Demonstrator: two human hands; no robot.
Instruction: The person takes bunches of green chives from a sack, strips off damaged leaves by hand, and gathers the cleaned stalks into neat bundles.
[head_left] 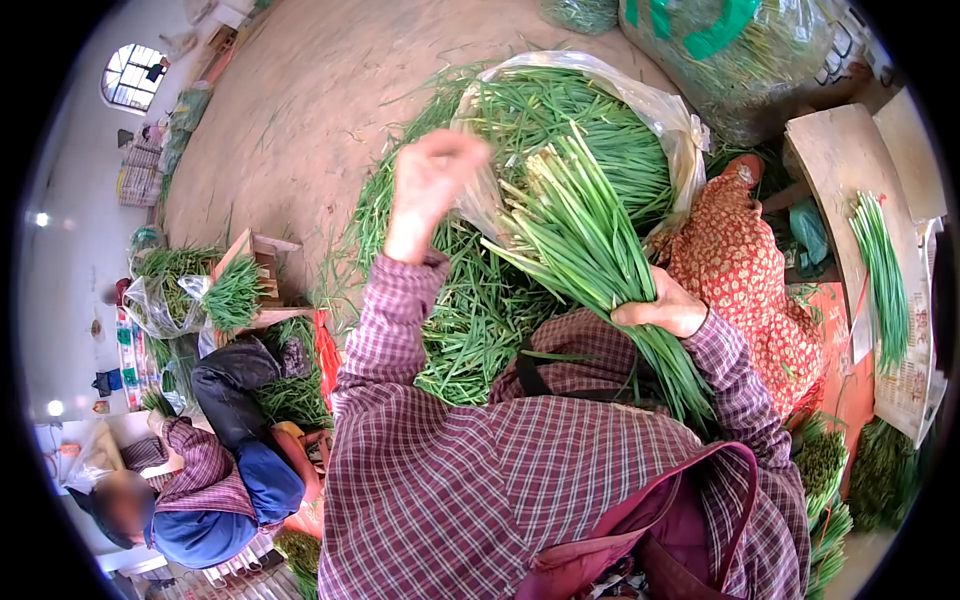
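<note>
A thick bunch of long green stalks [610,250] with pale root ends is gripped near its leafy part by my right hand [668,305]. The pale ends point up and to the left. My left hand [437,170] is raised left of the bunch, apart from it and smeared by motion, so its fingers cannot be made out. Behind the bunch stands an open clear plastic bag [560,62] full of green stalks. Loose greens [475,320] lie heaped under my left arm and in front of the bag.
A co-worker [210,490] sits at the lower left near a wooden crate [262,270] with greens. A tied bundle [882,280] rests on a board at the right. A large filled bag [740,70] stands at the top right, beyond red patterned cloth [740,270].
</note>
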